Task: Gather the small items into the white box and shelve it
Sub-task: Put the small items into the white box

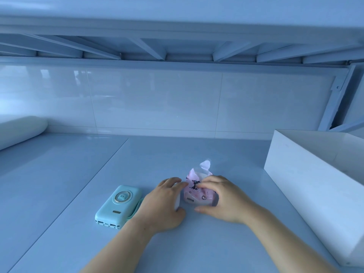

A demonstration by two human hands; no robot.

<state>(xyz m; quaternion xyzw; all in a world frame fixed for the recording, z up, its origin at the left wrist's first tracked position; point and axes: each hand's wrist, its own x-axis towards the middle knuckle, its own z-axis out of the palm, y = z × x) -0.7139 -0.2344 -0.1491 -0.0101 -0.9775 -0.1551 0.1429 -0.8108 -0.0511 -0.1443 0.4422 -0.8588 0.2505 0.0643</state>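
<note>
A pink tissue pack (197, 191) with a cartoon print lies on the pale desk (177, 154), a white flap sticking up at its far end. My right hand (222, 200) lies over its right side, fingers curled on the wrapper. My left hand (165, 201) presses against its left side, and a small white object (177, 202) shows under that palm. A mint-green power bank (118, 206) with a cord lies flat just left of my left hand. The open white box (307, 174) stands at the right, angled toward me; nothing shows inside it from here.
A white padded roll (21, 131) lies at the far left of the desk. Glossy white wall tiles (157, 101) back the desk. A slatted frame (177, 50) hangs overhead, with a metal bracket (338, 91) at the right.
</note>
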